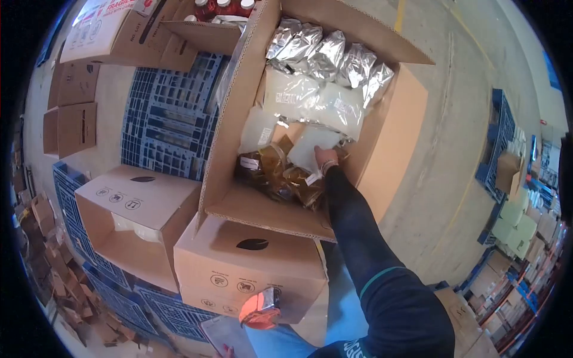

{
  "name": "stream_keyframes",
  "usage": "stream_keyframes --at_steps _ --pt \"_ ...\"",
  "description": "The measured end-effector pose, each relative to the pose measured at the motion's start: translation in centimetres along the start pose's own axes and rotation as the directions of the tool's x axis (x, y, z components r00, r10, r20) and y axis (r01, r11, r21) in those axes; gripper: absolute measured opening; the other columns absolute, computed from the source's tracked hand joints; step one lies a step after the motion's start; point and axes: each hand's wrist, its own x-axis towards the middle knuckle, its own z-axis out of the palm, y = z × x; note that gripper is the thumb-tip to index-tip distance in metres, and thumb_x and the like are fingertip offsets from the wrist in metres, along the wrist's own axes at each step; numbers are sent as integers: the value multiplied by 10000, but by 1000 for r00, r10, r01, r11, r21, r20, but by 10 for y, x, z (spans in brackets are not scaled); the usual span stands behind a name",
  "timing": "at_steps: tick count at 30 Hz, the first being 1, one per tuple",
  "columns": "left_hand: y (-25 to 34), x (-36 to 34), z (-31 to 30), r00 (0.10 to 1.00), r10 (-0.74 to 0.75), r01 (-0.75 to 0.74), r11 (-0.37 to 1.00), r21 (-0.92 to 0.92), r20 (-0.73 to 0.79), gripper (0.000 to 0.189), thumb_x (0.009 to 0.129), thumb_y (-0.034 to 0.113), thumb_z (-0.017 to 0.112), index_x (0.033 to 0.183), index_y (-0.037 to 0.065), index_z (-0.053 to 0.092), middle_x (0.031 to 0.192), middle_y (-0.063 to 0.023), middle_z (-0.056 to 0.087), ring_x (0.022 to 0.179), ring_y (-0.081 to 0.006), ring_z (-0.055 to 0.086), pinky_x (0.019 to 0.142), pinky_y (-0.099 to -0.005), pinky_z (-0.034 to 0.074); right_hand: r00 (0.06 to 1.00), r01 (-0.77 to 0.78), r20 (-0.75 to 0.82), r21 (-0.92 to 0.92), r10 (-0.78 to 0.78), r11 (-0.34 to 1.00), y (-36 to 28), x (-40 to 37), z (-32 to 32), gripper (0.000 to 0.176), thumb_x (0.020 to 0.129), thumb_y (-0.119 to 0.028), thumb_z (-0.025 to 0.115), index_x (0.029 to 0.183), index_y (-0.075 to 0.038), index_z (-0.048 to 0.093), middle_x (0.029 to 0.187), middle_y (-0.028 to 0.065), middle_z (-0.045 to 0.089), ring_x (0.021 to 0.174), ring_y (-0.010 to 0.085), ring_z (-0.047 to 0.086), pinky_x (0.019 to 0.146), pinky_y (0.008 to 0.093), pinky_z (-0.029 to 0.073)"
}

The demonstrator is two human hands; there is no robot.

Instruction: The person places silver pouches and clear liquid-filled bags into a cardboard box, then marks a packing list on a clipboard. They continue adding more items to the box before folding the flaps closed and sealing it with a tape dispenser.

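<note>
My right hand (326,159) reaches into a large open cardboard box (391,137), its fingers closed on the edge of a whitish plastic pouch (308,149). Around it lie amber-brown pouches (271,164) with small white labels. Farther back are more whitish pouches (340,110) with printed labels, and a row of silver foil pouches (325,53) along the far wall. At the bottom edge, only the fingertips of my left hand (226,351) show, closed over a flat grey board (230,334) that is partly cut off by the frame.
Closed carton (250,265) stands just before the large box, with an orange object (261,310) by its near side. An open carton (137,197) sits to the left. Blue pallets (173,113), red-capped bottles (224,7) and stacked cartons (113,33) surround it. Concrete floor (444,149) extends rightward.
</note>
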Motion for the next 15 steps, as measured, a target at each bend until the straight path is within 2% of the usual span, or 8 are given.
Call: stream_keyframes --at_steps 2,4,7,8,9,11,12,15 --pt "2 4 3 997 58 -60 997 -44 -49 847 906 414 742 1526 -21 363 1560 -194 382 1370 -325 406 1136 -450 358 981 194 -81 278 -178 941 -2 4 19 621 900 -497 583 1068 90 695 1138 333 665 1124 476 624 995 496 483" --pt "-9 11 9 983 120 -138 982 -126 -140 834 888 422 756 1496 -30 407 1522 -197 445 1329 -316 460 1101 -436 402 918 394 -85 60 -388 917 -27 -38 -12 432 925 -349 586 1053 54 672 1096 308 673 1075 494 618 944 525 488" --pt "18 -12 9 849 425 -476 873 -103 -314 415 829 188 781 1151 -43 656 990 -137 743 910 -200 700 841 -375 549 781 620 95 -241 -617 747 -95 -161 -95 379 969 -305 555 1142 24 629 1149 311 646 1113 472 603 953 522 483" --pt "25 -17 5 857 417 -464 880 -104 -303 426 822 225 795 1134 -39 669 1001 -150 747 914 -228 716 837 -380 554 656 748 130 -240 -743 619 -120 -212 -120 362 980 -291 553 1140 26 627 1092 310 653 1060 484 615 923 528 491" --pt "23 -19 3 869 394 -443 889 -116 -299 440 816 261 808 1116 -35 683 1011 -162 752 918 -257 732 833 -385 560 634 773 307 -227 -709 593 -144 -242 -135 318 976 -263 570 1120 14 631 1002 280 666 984 472 637 852 528 514" --pt "-4 2 4 835 415 -471 879 -79 -362 387 826 276 804 1062 -13 701 982 -157 755 883 -218 733 800 -376 564 339 940 544 -231 -767 252 -194 -336 -158 211 912 -205 644 1048 -43 634 896 220 673 872 437 661 758 510 535" --pt "-6 3 3 900 292 -350 927 -133 -324 366 827 284 805 1034 -5 718 949 -160 756 865 -207 734 788 -370 564 206 966 589 -248 -781 68 -217 -373 -162 183 890 -192 666 1020 -68 632 876 203 675 843 426 665 733 502 540" --pt "-22 13 8 887 314 -397 894 -210 -339 366 828 273 797 1035 -19 723 946 -159 762 867 -227 737 796 -371 566 -27 994 818 -39 -575 -103 -297 -484 -145 154 853 -178 688 970 -105 620 842 185 671 791 415 665 703 498 542"
